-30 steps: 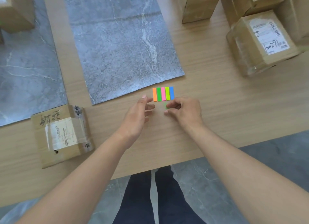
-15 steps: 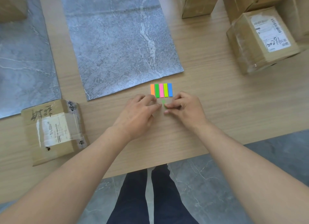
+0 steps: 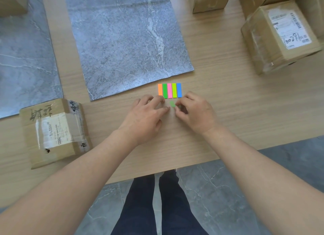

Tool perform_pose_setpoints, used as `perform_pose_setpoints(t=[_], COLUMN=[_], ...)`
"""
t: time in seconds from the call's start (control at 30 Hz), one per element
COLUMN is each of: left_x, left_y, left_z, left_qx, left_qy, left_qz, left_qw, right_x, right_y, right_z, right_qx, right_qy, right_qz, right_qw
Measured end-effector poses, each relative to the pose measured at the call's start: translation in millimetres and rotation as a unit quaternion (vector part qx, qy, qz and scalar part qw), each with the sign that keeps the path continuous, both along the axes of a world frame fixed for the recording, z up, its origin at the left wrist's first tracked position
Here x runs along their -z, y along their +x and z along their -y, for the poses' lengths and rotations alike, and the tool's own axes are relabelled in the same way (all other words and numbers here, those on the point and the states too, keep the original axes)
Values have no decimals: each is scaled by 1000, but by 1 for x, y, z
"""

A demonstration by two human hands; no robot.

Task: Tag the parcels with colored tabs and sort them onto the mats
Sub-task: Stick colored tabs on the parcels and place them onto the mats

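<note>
Centre frame, I see the tab strip (image 3: 169, 90) just below a mat (image 3: 122, 38); one parcel (image 3: 52, 131) lower left, second parcel (image 3: 280, 36) upper right.

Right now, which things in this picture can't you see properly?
- Head view: the green tab is half covered by the right hand's fingertips, so its length is hidden.
- Head view: whether the left hand touches the coloured strips is too close to tell.
- Head view: print on the left parcel's label is too small.
- Head view: the top boxes are cut by the edge.

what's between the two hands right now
In the head view, a small green tab sits between the left hand and right hand, pinched by the right one.
</note>
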State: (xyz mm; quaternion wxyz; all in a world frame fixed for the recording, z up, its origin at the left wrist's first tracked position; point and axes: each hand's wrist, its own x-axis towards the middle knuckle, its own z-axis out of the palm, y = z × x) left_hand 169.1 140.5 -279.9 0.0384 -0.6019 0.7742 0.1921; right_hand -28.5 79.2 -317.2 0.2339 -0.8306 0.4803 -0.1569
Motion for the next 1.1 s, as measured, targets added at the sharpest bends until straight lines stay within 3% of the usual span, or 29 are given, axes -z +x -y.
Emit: perform_pose_setpoints(t=[0.2, 0.37, 0.53, 0.63, 0.67, 0.73, 0.87, 0.93, 1.1], left_x=[3, 6, 6, 5, 3, -10, -34, -44, -65], left_y=[-3, -6, -7, -9, -12, -19, -25, -19, 1], left_z=[-2, -2, -3, 0, 1, 4, 5, 1, -21], left_qx=[-10, -24, -39, -108, -166, -314, -518, -528, -531], left_qy=[-10, -25, -34, -32, -34, -14, 73, 74, 42], left_qz=[5, -8, -15, -112, -176, -302, -505, -543, -559], left_qw=[1000, 999, 999, 987, 970, 900, 687, 649, 636], right_x=[1, -2, -15, -25, -29, -36, -46, -52, -71], right_y=[6, 2, -4, -2, 0, 6, 20, 27, 47], right_z=[6, 11, 14, 6, 2, -3, -14, -19, -35], right_qx=[0, 32, 176, 240, 245, 228, 174, 148, 74], right_qy=[-29, 29, 155, 178, 172, 150, 98, 88, 65], right_qz=[-11, -2, 103, 207, 236, 287, 330, 332, 324], right_qw=[1000, 999, 967, 931, 924, 918, 923, 927, 941])
